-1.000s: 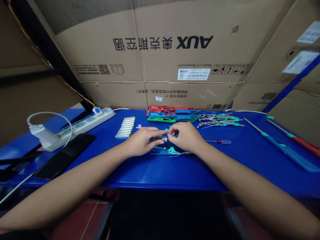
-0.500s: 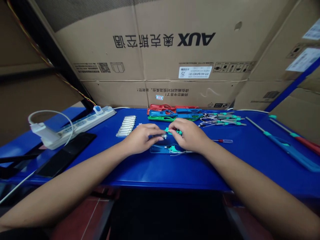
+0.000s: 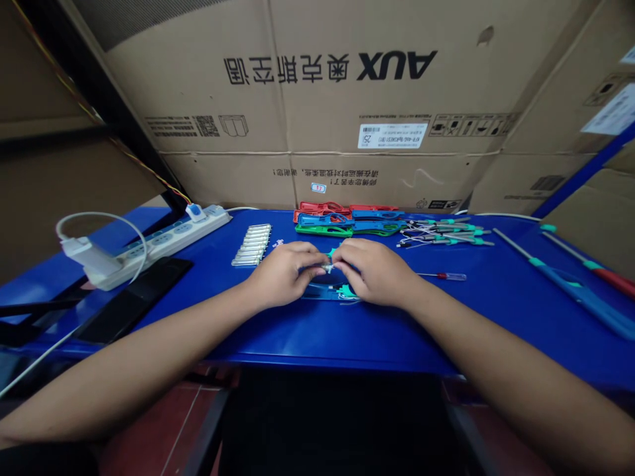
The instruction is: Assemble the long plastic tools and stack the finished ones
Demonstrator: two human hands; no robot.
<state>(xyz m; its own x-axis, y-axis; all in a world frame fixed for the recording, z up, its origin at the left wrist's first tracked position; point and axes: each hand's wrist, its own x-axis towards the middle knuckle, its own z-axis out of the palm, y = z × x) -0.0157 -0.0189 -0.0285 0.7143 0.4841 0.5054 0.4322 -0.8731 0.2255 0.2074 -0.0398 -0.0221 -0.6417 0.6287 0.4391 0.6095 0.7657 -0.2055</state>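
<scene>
The left hand (image 3: 282, 275) and right hand (image 3: 376, 272) pinch a small teal-and-metal part (image 3: 327, 266) between closed fingers, just above a flat blue plastic piece (image 3: 320, 292).

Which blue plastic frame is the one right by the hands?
The blue frame just beneath the left hand and right hand. It lies apart, while the other blue frames sit in the mixed pile at the back.

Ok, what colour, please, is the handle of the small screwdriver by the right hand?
The handle is red and clear, shown in the head view.
</scene>
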